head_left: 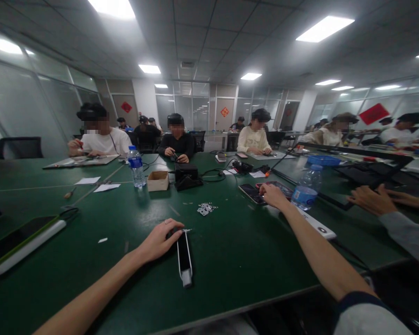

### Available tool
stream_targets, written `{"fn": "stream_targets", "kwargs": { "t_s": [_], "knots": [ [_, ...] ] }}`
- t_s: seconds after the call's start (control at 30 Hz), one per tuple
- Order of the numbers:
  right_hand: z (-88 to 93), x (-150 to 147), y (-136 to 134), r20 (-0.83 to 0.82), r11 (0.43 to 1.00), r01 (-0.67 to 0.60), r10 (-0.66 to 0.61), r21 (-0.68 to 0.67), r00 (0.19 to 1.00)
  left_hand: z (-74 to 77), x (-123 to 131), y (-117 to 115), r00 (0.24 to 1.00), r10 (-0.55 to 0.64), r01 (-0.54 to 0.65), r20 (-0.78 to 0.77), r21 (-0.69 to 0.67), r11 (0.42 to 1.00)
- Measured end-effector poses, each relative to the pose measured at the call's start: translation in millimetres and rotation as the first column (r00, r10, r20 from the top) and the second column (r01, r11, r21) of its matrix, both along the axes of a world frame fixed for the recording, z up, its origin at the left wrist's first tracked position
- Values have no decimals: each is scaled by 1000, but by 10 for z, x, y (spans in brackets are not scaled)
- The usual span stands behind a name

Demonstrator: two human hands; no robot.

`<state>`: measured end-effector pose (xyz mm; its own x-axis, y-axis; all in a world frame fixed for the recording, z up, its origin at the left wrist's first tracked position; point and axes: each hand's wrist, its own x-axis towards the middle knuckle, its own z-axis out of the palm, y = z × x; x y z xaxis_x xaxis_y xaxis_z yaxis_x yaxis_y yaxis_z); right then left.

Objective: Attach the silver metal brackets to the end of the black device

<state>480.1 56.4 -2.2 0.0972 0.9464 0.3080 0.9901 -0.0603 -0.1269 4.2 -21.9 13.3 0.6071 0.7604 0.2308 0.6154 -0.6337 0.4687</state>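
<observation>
Slim device (pixel 185 255) on the worktop (pixel 240 284), left hand (pixel 161 238) palm-down and curled over its far end, forearm (pixel 101 288) in from lower left; can't tell if it's gripping. Farther out, right arm (pixel 312 244) extended, right hand (pixel 275 195) bent down at the phone (pixel 250 192), grip also unclear.

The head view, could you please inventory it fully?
table: 1, green, foreground
slim object: 1, black and white, front
small parts: one cluster, silver, centre
bottles: 2, clear, left and right
box: 1, tan, by left bottle
phone: 1, black, right
flat device: 1, white, by right bottle
large device: 1, black, green, white, left
frame: 1, black, right
tray: 1, blue, right
papers: several, white, scattered
people: several, mixed tops, around
left hand: 1, bare, on slim object
right hand: 1, bare, by phone
</observation>
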Motion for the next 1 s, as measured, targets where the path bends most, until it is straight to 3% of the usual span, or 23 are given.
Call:
{"fn": "stream_targets", "kwargs": {
  "t_s": [0.47, 0.57, 0.7, 0.83, 1.0],
  "knots": [
    [82, -121, -52, 11, 1000, -14, 14, 28, 1000, 12, -11, -4, 1000, -8, 8, -12, 1, 1000],
    [62, -400, -59, 29, 992, -109, 107, 64, 994, 39, -26, -17, 1000, -5, 5, -20, 2, 1000],
    [-70, -993, -78, -24, 922, -380, 383, 79, 924, 52, -66, -27, 999, -13, 14, -53, 17, 1000],
    [-136, -1466, -8, -110, 853, -522, 517, -15, 849, 26, -104, -18, 996, -15, 19, -86, 43, 999],
    [30, -1686, 219, -113, 774, -596, 586, -215, 802, 3, -108, -19, 992, -42, 49, -121, 59, 997]
  ]
}}
